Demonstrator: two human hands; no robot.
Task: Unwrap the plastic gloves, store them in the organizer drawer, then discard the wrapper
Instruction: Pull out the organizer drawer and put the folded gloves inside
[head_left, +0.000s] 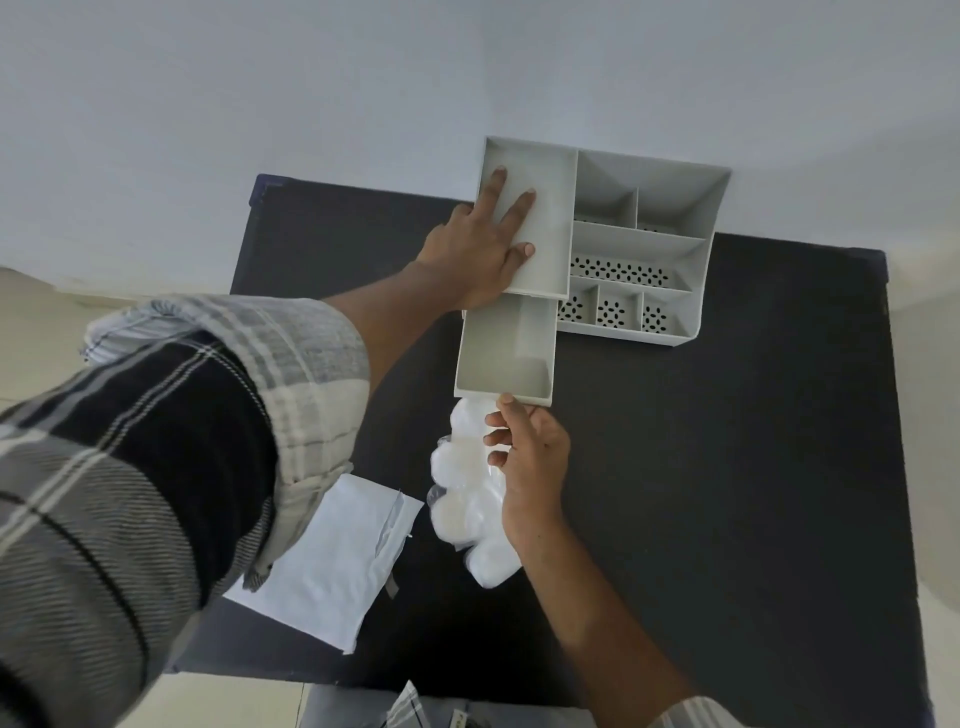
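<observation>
A grey plastic organizer (640, 244) with several open compartments stands at the far side of a black table (727, 467). Its drawer (506, 343) is pulled out toward me and looks empty. My left hand (478, 244) lies flat, fingers spread, on the organizer's lidded left section. My right hand (530, 457) pinches the drawer's front edge between thumb and fingers. A flat white plastic packet (343, 561) lies on the table near me, partly under my left sleeve. Whether it holds the gloves I cannot tell.
A clear bag of white round lumps (462, 493) lies on the table just below the drawer, partly under my right hand. A pale wall rises right behind the organizer. The table's front edge is close to my body.
</observation>
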